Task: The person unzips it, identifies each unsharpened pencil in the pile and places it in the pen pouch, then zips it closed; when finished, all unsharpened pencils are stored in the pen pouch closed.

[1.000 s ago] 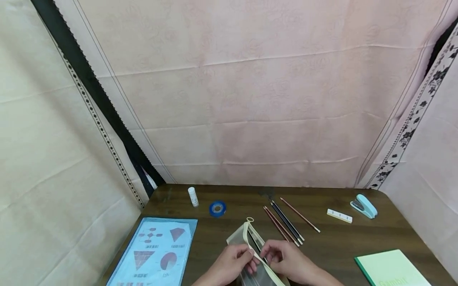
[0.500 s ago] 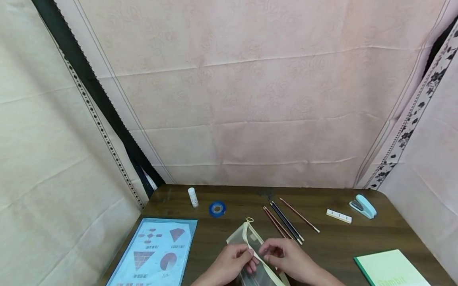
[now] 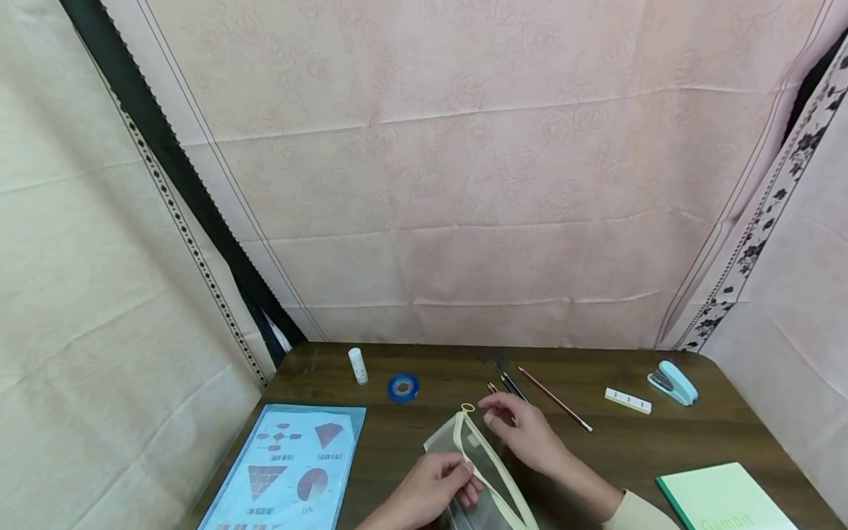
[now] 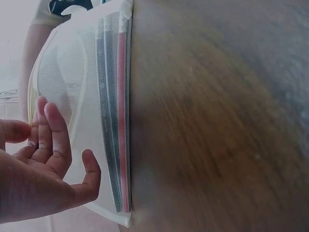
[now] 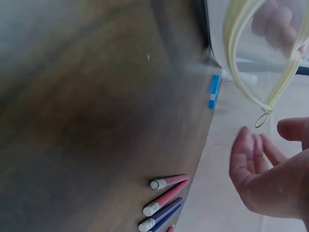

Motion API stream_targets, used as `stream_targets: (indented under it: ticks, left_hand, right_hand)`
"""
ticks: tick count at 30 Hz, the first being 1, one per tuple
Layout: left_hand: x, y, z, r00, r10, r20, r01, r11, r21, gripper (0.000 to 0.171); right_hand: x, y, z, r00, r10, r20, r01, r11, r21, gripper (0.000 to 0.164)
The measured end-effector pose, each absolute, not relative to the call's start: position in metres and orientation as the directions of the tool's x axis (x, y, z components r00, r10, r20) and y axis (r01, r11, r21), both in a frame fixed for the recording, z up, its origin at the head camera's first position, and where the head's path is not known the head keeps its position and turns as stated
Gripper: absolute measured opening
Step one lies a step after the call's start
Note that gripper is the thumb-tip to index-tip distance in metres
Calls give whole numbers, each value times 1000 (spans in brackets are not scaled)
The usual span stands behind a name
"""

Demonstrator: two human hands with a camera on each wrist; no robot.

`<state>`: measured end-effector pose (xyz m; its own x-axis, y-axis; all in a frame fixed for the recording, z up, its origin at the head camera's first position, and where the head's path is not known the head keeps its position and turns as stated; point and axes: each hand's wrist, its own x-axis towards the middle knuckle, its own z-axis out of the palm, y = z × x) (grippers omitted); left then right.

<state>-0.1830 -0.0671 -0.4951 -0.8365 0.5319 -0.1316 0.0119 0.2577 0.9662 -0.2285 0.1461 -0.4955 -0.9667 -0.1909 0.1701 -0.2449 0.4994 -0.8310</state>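
Note:
My left hand (image 3: 427, 489) pinches the cream zip edge of a see-through mesh pencil pouch (image 3: 440, 440), its mouth spread open in the head view. Inside the pouch, the left wrist view shows dark pencils (image 4: 108, 116) and a red pencil (image 4: 121, 116) lying along its bottom. My right hand (image 3: 528, 439) holds nothing; its fingers are loosely bent beside the ring pull (image 3: 467, 408) at the pouch's far end. Below and beyond that hand lie several red and dark pencils (image 5: 166, 200) on the table, partly hidden by it in the head view.
A glue stick (image 3: 358, 366) and a blue tape roll (image 3: 403, 386) stand at the back. Left is a blue folder with a printed sheet (image 3: 291, 471). To the right are a white eraser-like block (image 3: 628, 400), a light-blue stapler (image 3: 674, 382) and a green notebook (image 3: 729, 493).
My right hand has lifted out of the pouch's mouth and moved away toward the pencils on the table. The dark pencil seen in the mouth has gone down inside. My left hand keeps its grip.

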Motion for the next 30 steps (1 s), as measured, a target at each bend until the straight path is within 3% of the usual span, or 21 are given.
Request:
stream_targets:
  ticks: [9,15,20,25,30]
  left_hand:
    - [-184,-66,-497,-819,556,-145,13,270,963,31]
    - [-185,-67,-497,-785,608,-119,62,269,961,32]
    - [-189,-70,-486,-765,625,-157,186,448,875,41]
    - [-215,-79,-456,-768,627,-128,402,628,666,43]
    - [-262,-88,-441,-793,605,-76,405,616,676,30]
  right_hand:
    - [-249,141,-508,-962,-270,51,-140,324,-936,24]
    - [-255,144,-506,-964,-262,44,-116,266,-957,22]
    - [-257,149,-505,-952,-295,86,-157,226,-961,20]
    - [-256,151,-503,-935,-316,160,-248,264,-932,16]
    - [-255,152,-504,-930,-302,209,-299,291,-909,14]
